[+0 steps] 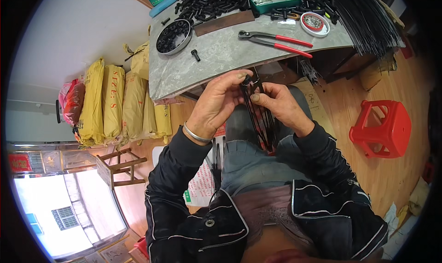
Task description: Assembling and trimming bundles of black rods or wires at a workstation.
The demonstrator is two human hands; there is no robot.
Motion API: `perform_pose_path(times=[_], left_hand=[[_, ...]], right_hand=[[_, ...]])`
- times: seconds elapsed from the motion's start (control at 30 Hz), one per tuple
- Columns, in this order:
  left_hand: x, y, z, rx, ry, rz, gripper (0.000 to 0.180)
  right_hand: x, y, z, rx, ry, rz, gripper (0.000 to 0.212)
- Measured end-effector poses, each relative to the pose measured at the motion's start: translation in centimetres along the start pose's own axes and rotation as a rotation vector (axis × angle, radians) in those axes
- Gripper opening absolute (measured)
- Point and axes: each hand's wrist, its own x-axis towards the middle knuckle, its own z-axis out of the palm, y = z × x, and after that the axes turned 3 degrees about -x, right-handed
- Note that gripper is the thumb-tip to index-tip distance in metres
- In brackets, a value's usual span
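Note:
Over my lap, both hands work at the top of a bundle of thin black ribs (258, 120), which looks like an umbrella frame. My left hand (218, 99), with a bangle at its wrist, pinches the small black hub (249, 80) at the upper end between thumb and fingers. On the other side, my right hand (282, 105) is closed on the ribs just below the hub, its thumb laid against them. The lower ends of the ribs hang between my legs. Fingertips hide part of the join at the hub.
On the grey table (216, 51) are red-handled pliers (281, 42), a round dish of black parts (174, 36), a dish of small metal pieces (314, 23), a green box (275, 1) and long black rods (363, 19). A red stool (384, 128) stands right; yellow sacks (113, 99) stand left.

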Motion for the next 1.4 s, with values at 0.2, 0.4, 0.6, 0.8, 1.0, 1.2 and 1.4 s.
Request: perform_pose_path(times=[0.2, 0.4, 0.6, 0.8, 1.0, 1.2, 1.4], left_hand=[[0.1, -0.2, -0.2, -0.035, 0.061, 0.0, 0.016], [0.5, -0.4, -1.1, -0.038, 0.042, -0.01, 0.013], [0.9, -0.3, -1.6, -0.034, 0.013, -0.013, 0.014], [0.9, -0.4, -1.1, -0.012, 0.039, 0.019, 0.02], [1.2, -0.8, -1.3, -0.007, 0.075, 0.042, 0.024], [1.4, -0.6, -1.3, 0.013, 0.067, 0.033, 0.022], [1.2, -0.2, -0.7, 0.137, 0.056, 0.097, 0.024]], right_hand=[[0.1, 0.0, 0.1, -0.014, 0.002, -0.003, 0.022], [0.5, 0.3, 0.2, -0.018, 0.009, -0.005, 0.022], [0.8, 0.0, 0.4, -0.025, 0.011, 0.002, 0.022], [1.1, 0.1, 0.2, -0.062, -0.004, 0.016, 0.021], [1.3, 0.3, 0.2, -0.056, 0.025, -0.008, 0.022], [1.3, 0.2, 0.1, -0.055, 0.021, -0.008, 0.021], [1.3, 0.5, -0.4, -0.067, 0.002, 0.042, 0.018]])
